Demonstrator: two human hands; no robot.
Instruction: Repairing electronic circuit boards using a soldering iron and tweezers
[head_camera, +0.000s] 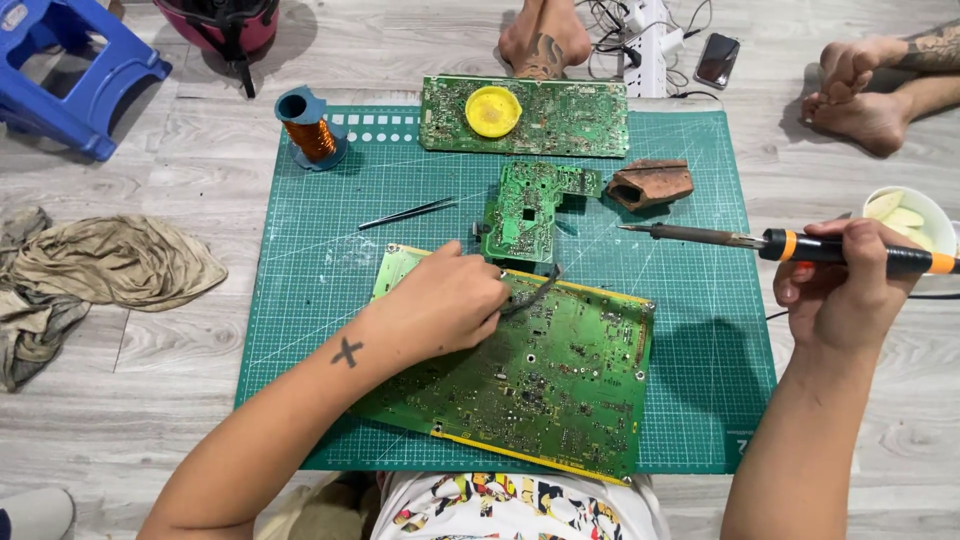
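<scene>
- Circuit board (540, 385), the large green one, lay tilted on the green cutting mat (690, 330) on the floor, nearest the person.
- Left hand (445, 305) rested on its upper edge, fingers (488, 288) together, pinched on a thin dark piece I could not identify.
- Right hand (835, 290) was well off to the right, fingers clamped round a soldering iron (800, 246), its tip pointing left above the mat, apart from every board.
- Doing this well probably called for pressing the board flat, steadying the iron wrist, and touching only the joint beside the pinched piece.
- Tweezers (405, 213) lay near a smaller board (525, 212).
</scene>
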